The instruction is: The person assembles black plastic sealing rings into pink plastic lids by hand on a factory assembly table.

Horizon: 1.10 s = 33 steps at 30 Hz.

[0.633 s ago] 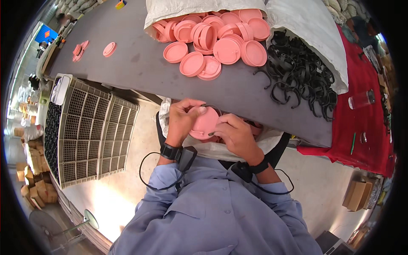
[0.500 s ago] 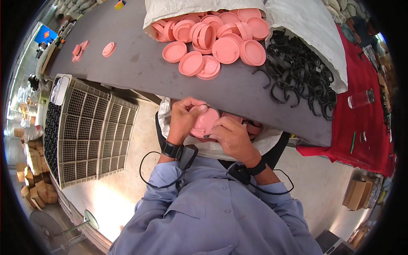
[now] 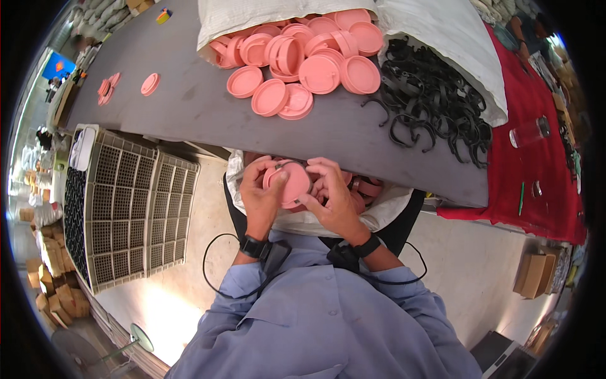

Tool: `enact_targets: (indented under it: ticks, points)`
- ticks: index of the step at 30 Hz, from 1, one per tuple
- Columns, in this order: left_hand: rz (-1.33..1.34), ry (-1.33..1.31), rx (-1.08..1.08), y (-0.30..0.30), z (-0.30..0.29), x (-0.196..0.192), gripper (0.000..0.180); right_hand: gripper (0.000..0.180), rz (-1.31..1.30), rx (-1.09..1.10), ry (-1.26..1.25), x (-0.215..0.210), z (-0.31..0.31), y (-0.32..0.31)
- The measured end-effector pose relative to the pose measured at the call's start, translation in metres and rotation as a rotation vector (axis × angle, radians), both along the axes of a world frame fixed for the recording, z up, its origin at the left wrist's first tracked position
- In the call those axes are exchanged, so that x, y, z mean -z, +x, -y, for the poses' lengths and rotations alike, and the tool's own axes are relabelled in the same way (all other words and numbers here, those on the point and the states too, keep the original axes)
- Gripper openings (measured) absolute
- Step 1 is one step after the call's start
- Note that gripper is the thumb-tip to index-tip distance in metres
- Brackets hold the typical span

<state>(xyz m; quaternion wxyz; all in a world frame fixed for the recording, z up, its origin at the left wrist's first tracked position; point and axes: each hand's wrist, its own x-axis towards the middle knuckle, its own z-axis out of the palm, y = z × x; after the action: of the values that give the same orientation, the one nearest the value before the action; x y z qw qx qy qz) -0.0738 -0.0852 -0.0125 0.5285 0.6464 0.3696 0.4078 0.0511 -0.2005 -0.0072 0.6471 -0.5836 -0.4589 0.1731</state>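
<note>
A round pink plastic lid [image 3: 295,183] is between my two hands, over an open white sack at the table's near edge. Dark strap pieces show at its rim, at the top and lower right. My left hand [image 3: 260,192] grips the lid from the left, thumb pressed on its face. At the right rim my right hand [image 3: 331,194] has its thumb low and its fingers curled higher, against the dark strap. Some of its fingertips are hidden behind the lid. Below, inside the sack [image 3: 385,215], lie more pink lids with dark strips [image 3: 367,187].
A heap of pink lids [image 3: 319,74] spills from a white sack on the grey table [image 3: 189,120]. Beside it, black curved straps [image 3: 435,101] spill from another sack. A plastic crate [image 3: 120,208] stands at left. Red cloth [image 3: 511,177] covers the right side, with a clear jar [image 3: 530,132].
My right hand's fingers have gone from a pinch at the lid's lower right to a looser curl along its right rim. The left hand still holds the lid. The whole view has shifted slightly.
</note>
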Motion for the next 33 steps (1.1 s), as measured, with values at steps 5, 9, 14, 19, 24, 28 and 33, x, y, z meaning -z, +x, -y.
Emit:
enact_targets:
  ticks: [5,9,14,19,24,28,33]
  points:
    - [0.017,-0.299,0.192,-0.014,0.035,0.021,0.041,0.045,-0.053,-0.018,-0.410,0.067,0.014,-0.011]
    - [0.019,-0.331,0.172,-0.006,0.046,0.049,0.045,0.035,0.215,0.183,-0.313,0.068,0.024,-0.013]
    - [-0.097,-0.161,0.128,0.004,0.031,0.080,0.047,0.027,0.241,0.084,-0.414,0.039,0.028,-0.018]
    - [0.328,-0.851,0.458,-0.002,0.021,0.061,0.066,0.048,0.354,0.036,-0.270,0.040,0.038,0.005]
    - [0.497,-1.195,0.396,0.015,0.031,0.059,0.067,0.055,0.599,-0.086,-0.507,0.031,0.047,0.006]
    - [0.150,-0.857,0.461,0.026,0.036,0.058,0.069,0.039,0.696,-0.060,-0.643,0.028,0.059,0.031]
    - [-0.443,-0.079,0.419,0.033,-0.031,0.014,0.054,0.036,0.771,0.210,-0.730,0.067,0.094,0.063]
